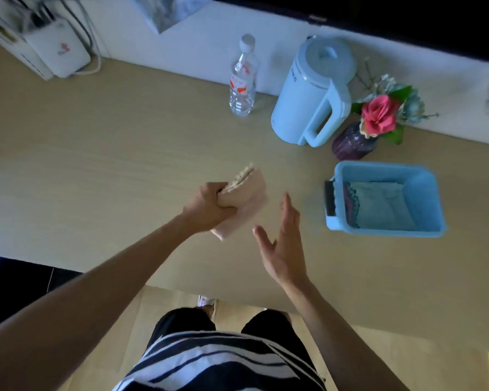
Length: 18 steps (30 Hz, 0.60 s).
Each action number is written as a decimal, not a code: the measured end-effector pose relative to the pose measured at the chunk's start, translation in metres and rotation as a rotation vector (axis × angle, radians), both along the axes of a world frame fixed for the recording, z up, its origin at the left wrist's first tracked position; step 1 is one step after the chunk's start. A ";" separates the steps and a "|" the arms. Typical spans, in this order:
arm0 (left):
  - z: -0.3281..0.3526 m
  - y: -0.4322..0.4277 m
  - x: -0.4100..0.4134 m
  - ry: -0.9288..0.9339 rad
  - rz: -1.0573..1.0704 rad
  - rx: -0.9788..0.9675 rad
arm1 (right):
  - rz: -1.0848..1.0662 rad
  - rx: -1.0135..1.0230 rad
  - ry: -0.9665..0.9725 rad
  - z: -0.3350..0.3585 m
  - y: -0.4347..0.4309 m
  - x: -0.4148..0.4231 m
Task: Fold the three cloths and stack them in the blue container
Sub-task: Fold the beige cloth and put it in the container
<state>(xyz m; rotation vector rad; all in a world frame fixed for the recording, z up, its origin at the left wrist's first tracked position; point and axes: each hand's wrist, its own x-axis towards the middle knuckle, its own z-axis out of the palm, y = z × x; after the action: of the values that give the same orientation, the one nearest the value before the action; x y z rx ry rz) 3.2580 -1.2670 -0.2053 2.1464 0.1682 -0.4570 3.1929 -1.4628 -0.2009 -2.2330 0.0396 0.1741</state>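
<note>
Head view, looking down on a pale wooden table (pixel 102 153). Left hand (pixel 206 210) closed in a fist around a folded pink cloth (pixel 244 201), held just above the tabletop near the middle, fingers wrapped over one edge, the stacked layers showing at the far end, the lower corner hanging free below the wrist. Right hand (pixel 283 246) just beside the cloth, empty, palm turned inward, fingers spread wide and straight, touching nothing. Blue container (pixel 432 198) to the right, well apart from both hands, already holding a folded teal cloth (pixel 384 204) laid over a darker purple cloth (pixel 350 201), only the scalloped edge of the latter visible at the left side; a small dark item clipped to the left rim, too unclear to name. Along the far wall, a clear water bottle (pixel 242 77), a pale blue kettle (pixel 314 91) and a purple vase (pixel 353 145) with a pink flower (pixel 378 114), none in the path between cloth and container. Judged stage: last of three cloths folded, not yet stacked. Cloth judged light, soft and limp, not fragile, not slippery, but prone to unfolding if gripped by a single layer; best taken across the full thickness of the fold, with the free hand supporting the drooping corner, then laid flat on the teal cloth.
</note>
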 end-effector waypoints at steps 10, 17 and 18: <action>0.109 -0.125 -0.019 -0.128 0.332 -0.747 | -0.305 0.751 0.246 0.090 -0.115 0.060; 0.118 -0.218 -0.001 -0.239 0.218 -0.489 | -0.199 0.533 0.034 0.117 -0.229 0.065; 0.118 -0.229 0.003 -0.258 0.157 -0.443 | -0.172 0.494 0.013 0.117 -0.244 0.067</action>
<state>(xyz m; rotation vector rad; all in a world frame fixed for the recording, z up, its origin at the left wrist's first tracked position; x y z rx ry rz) 3.2610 -1.4964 -0.0877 1.7203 0.0786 -0.1078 3.2604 -1.7068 -0.0839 -1.7259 0.1759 0.0921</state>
